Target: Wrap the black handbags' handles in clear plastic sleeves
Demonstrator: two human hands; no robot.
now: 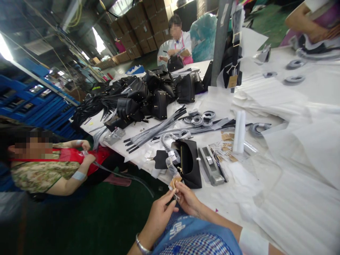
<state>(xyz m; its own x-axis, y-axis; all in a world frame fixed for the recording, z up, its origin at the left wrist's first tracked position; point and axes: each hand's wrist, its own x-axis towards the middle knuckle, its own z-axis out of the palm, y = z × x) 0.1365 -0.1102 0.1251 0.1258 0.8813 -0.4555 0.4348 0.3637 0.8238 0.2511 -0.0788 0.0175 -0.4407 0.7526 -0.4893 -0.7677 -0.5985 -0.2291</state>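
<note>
My left hand and my right hand meet at the table's near edge. Between their fingertips is a brown paper hang tag with a thin white string. The fingers of both hands are pinched on it; exactly which part each one grips is too small to tell. Just beyond lies a black handbag on the table, its mouth and gold zipper showing. The bag's flap is folded out to the left. A plastic-wrapped handle arches beside the opening, close above the tag.
A grey tape dispenser stands right of the bag, near loose brown tags and a white roll. Wrapped straps and piled black bags lie farther back. White sheets cover the right side. Co-workers sit left and behind.
</note>
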